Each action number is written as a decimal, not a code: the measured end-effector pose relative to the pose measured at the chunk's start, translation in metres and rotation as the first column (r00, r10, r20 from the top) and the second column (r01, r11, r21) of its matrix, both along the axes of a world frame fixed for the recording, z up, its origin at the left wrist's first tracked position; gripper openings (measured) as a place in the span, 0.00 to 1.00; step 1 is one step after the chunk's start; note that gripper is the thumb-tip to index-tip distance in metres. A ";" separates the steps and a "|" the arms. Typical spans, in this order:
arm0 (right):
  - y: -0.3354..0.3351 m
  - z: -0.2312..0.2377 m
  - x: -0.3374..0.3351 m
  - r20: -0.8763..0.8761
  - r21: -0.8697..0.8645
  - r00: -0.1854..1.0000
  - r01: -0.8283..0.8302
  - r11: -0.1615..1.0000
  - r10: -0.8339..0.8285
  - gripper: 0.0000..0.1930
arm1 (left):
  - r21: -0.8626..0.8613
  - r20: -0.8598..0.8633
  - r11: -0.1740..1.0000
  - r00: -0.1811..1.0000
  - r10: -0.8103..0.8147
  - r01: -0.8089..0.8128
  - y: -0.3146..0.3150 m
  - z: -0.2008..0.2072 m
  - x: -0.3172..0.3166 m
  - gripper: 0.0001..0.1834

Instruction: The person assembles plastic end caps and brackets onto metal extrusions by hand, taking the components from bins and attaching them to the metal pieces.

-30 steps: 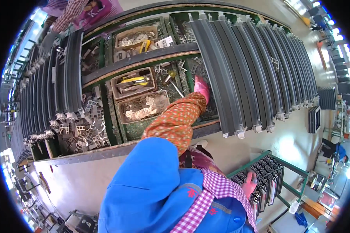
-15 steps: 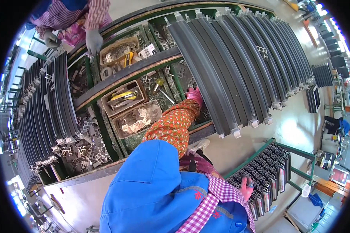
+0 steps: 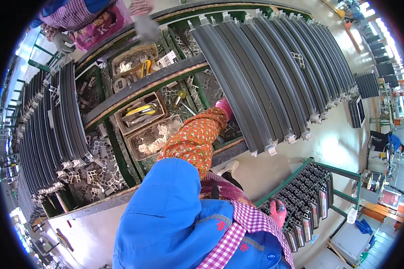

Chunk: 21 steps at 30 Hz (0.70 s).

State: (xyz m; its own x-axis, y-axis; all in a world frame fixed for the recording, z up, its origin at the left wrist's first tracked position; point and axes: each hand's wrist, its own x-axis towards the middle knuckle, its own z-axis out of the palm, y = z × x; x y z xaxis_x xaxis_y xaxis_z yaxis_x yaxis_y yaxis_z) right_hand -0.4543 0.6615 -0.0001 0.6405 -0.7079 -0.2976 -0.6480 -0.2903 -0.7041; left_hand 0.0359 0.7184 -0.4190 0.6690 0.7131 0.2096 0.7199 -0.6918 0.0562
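Observation:
Long black bars [image 3: 238, 89] with silver metal brackets at their ends lie side by side across the bench. My left hand [image 3: 224, 108], in a pink glove below an orange flowered sleeve, reaches beside the nearest bar's left edge. Its fingers go out of sight there, so any hold is hidden. Lower right, my right hand [image 3: 278, 213], gloved in pink with dark patches, is at the side of a green rack [image 3: 286, 178] packed with black bars. Its visible fingers are apart, with nothing seen between them.
Boxes hold yellow-handled cutters [image 3: 143, 110] and pale scraps [image 3: 153, 144]. A yellow-handled screwdriver [image 3: 179, 97] lies alongside. More black bars [image 3: 45, 130] and loose silver brackets [image 3: 101, 172] fill the bench's left. Across the bench, a co-worker's gloved hand [image 3: 146, 29] is blurred.
My right hand has shifted slightly left along the rack. My left hand stays beside the bar, sinking further from sight. The co-worker's hand has swung to the right over the bench.

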 end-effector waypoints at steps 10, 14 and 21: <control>-0.002 -0.010 -0.002 -0.072 -0.119 0.990 0.113 0.986 -0.122 0.08 | -0.812 0.459 -0.387 0.070 -0.885 0.438 -0.004 0.274 -0.031 0.19; -0.004 -0.014 0.021 -0.005 -0.133 0.999 -0.049 0.990 0.049 0.09 | -0.844 0.530 -0.395 0.451 -0.718 0.364 0.089 0.335 -0.035 0.18; 0.024 0.043 0.128 0.192 0.226 0.977 -0.136 0.965 0.092 0.13 | -0.588 0.525 -0.802 0.802 -0.283 0.102 0.143 0.403 -0.102 0.28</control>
State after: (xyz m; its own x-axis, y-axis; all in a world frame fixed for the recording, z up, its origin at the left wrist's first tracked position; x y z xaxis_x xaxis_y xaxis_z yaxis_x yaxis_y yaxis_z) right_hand -0.3264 0.6857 0.0426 0.7709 -0.5501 -0.3212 -0.4777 -0.1657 -0.8628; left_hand -0.0662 0.8609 -0.0157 0.7329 -0.6513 -0.1968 0.5400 0.3809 0.7506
